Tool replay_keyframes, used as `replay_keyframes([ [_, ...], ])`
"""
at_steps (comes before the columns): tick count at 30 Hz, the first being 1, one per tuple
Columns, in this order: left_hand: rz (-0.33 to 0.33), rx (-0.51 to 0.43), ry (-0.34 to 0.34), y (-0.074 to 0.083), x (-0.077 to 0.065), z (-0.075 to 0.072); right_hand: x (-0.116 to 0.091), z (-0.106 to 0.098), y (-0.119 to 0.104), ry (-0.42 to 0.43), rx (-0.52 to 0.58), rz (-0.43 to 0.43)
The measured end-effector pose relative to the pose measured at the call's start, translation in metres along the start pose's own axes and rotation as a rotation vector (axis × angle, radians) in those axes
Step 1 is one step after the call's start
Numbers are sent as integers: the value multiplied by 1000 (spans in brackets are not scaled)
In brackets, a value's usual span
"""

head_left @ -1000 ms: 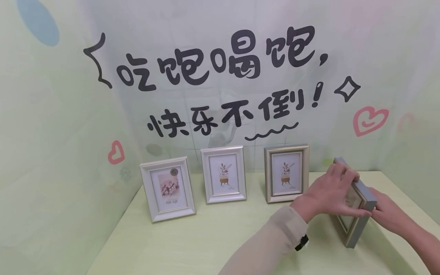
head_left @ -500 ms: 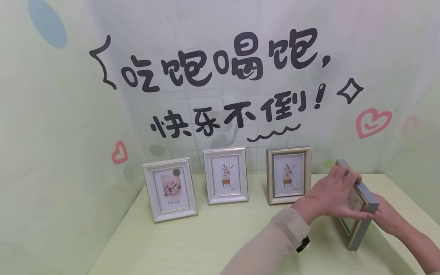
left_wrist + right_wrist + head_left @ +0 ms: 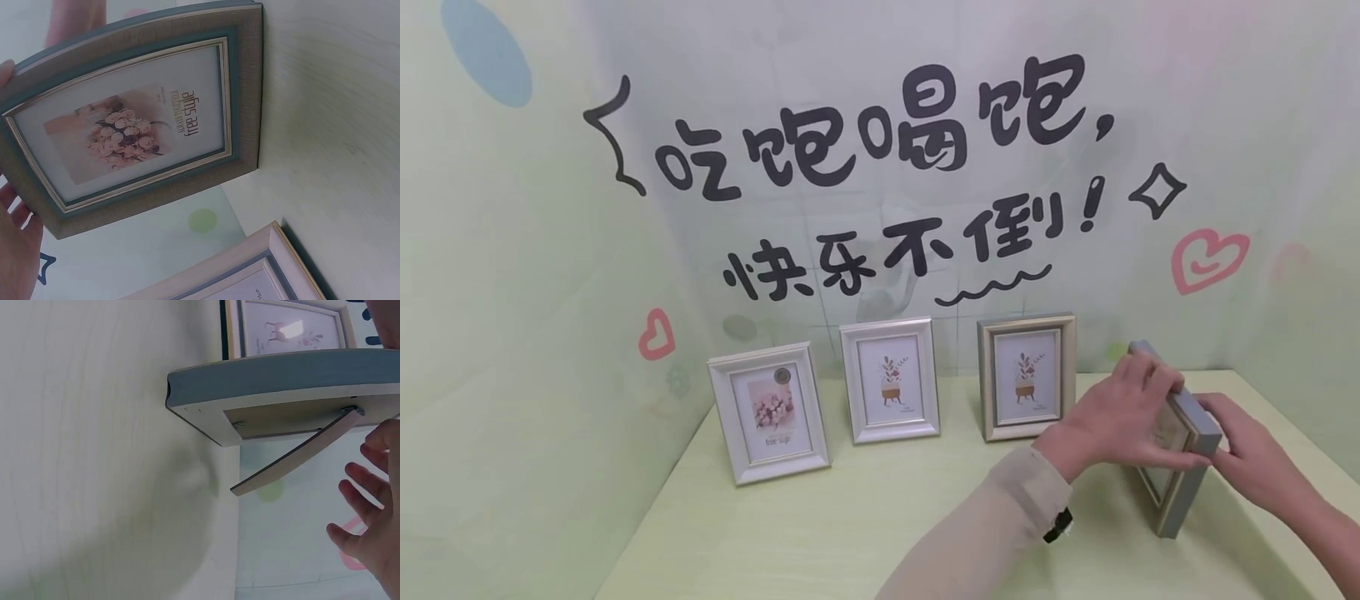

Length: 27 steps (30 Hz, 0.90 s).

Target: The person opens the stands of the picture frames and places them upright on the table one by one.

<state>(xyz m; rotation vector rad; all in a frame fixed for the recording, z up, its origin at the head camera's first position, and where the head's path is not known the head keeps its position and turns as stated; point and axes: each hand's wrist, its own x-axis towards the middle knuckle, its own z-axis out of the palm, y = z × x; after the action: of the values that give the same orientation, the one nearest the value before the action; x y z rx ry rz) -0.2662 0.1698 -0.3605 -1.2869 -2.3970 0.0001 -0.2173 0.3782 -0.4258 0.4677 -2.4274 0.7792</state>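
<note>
A grey-blue and brown picture frame [image 3: 1180, 467] stands tilted at the table's right side. My left hand [image 3: 1123, 417] grips its top edge, thumb on the near corner and fingers over the far one. In the left wrist view the picture frame [image 3: 247, 94] shows a flower picture behind its pane. My right hand [image 3: 1255, 454] is behind it, fingers loosely bent and spread close to the back. In the right wrist view, the support leg [image 3: 300, 453] is swung out from the back panel, with the right hand [image 3: 381, 506] beside it.
Two white picture frames [image 3: 767, 412] [image 3: 891, 379] stand to the left on the pale green table [image 3: 760, 542]. A beige-and-grey picture frame [image 3: 1026, 379] stands just left of my left hand. Behind is a printed backdrop [image 3: 880, 192] with black lettering.
The right hand has shifted slightly up behind the frame, its fingers looser and its thumb side more visible. The left hand keeps its grip, and the frame has barely moved.
</note>
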Motion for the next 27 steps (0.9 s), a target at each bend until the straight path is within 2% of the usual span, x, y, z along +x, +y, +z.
replay_keyframes([
  [3,-6,-17,-11,0,1,-1,-9,-9,-9,-43,-45,68],
  [6,-13,-25,-31,0,3,-2,-21,-15,-17,-175,-26,141],
  [8,-16,-34,-42,0,3,-2,-31,-15,-18,-248,1,152],
  [11,-18,-47,-53,1,4,-2,-44,-12,-16,-305,32,172],
  [14,-25,-57,-64,1,4,-3,-49,-6,-17,-306,29,182],
  [17,-24,-39,-78,2,6,-3,-48,-2,-25,-325,-16,236],
  [21,-14,-41,-109,4,8,-5,-44,0,-36,-306,-92,290],
  [24,-18,-112,-140,2,8,-6,-43,1,-43,-267,-147,291],
  [27,-26,-253,-117,-7,7,-7,-40,2,-47,-243,-189,291],
])
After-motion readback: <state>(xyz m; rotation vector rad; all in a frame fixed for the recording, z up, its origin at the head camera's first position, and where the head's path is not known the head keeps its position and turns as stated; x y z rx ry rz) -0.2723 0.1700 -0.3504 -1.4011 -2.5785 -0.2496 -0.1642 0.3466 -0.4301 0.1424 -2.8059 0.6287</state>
